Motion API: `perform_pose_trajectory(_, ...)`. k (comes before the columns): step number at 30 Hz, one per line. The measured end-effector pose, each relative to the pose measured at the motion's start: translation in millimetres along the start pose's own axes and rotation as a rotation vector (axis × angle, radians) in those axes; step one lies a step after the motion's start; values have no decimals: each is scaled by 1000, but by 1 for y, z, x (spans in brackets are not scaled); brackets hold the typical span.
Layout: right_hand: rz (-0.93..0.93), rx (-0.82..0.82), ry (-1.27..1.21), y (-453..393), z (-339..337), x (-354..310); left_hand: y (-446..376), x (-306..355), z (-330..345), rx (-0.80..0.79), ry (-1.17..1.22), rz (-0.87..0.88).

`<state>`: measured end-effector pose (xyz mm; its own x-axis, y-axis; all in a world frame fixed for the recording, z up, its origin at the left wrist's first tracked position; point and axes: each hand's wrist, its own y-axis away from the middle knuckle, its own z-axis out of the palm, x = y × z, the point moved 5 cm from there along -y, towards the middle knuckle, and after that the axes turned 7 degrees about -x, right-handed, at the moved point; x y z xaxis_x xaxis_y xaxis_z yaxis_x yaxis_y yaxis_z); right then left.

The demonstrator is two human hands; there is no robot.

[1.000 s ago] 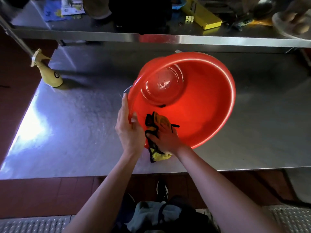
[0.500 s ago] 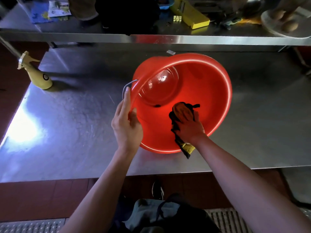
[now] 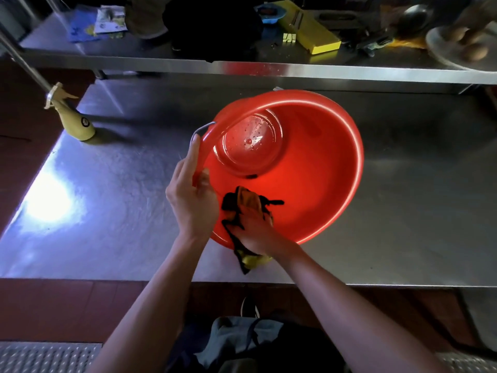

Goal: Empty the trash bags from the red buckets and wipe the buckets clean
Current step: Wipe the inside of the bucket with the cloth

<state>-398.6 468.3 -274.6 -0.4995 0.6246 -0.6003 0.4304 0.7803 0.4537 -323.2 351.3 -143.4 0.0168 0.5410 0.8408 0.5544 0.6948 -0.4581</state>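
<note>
A red bucket [image 3: 317, 162] lies tilted on the steel counter, its mouth turned toward me and no bag inside. My left hand [image 3: 192, 200] grips the bucket's near left rim, thumb inside and fingers along the outside, just below the metal handle [image 3: 200, 129]. My right hand [image 3: 255, 227] holds a yellow and black cloth [image 3: 246, 200] and presses it against the lower inner wall near the rim. A tail of the cloth hangs out over the rim. Water drops speckle the bucket's bottom.
A yellow spray bottle [image 3: 74, 121] stands at the counter's [image 3: 121, 189] far left. A raised steel shelf [image 3: 269, 67] behind the bucket carries a yellow box [image 3: 309, 36], papers, dark items and a plate with round brown items [image 3: 457, 47]. The counter's front edge runs just below my hands.
My right hand slid the cloth from the bucket's lower right wall back to the lower left, close to my left hand. The left hand kept its grip on the rim.
</note>
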Motion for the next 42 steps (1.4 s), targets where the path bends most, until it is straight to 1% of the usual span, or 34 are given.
perform_pose_trajectory(3, -71, 31, -182, 5, 3, -24, -4, 2, -5, -2, -16, -12)
perform_pose_trajectory(6, -141, 61, -332, 11, 0, -39, -10, 3, -8, 2, -10, -69)
perform_pose_trajectory(9, -199, 64, -388, 13, -3, -50, -14, 5, -15, 26, -5, -111)
perform_pose_trajectory(12, -233, 58, -355, 9, -5, -52, -16, 4, -24, 64, 23, -192)
perform_pose_trajectory(14, -221, 21, -319, 6, -6, -51, -15, 7, -29, 75, 53, -231)
perform_pose_trajectory(18, -224, 7, -131, -11, -12, -48, -8, 12, -35, 108, 106, -285)
perform_pose_trajectory(23, -99, -110, 97, -39, -10, -29, 1, 13, -43, 112, 122, -331)
perform_pose_trajectory(25, -98, -107, 143, -44, -9, -28, 1, 10, -47, 110, 118, -348)
perform_pose_trajectory(29, -148, -46, 109, -44, -16, -37, -6, -1, -55, 101, 109, -378)
perform_pose_trajectory(30, -161, -59, 96, -43, -18, -40, -9, -3, -56, 101, 102, -384)
perform_pose_trajectory(34, -178, -219, 33, -21, -34, -67, -22, -7, -61, 123, 105, -401)
perform_pose_trajectory(37, -201, -318, -86, -5, -43, -85, -32, -12, -63, 141, 105, -426)
perform_pose_trajectory(38, -223, -333, -114, 1, -46, -93, -36, -13, -64, 146, 99, -435)
perform_pose_trajectory(40, -297, -308, -97, 11, -51, -106, -43, -17, -66, 161, 95, -459)
perform_pose_trajectory(42, -394, -279, -16, 18, -51, -118, -50, -21, -69, 172, 86, -473)
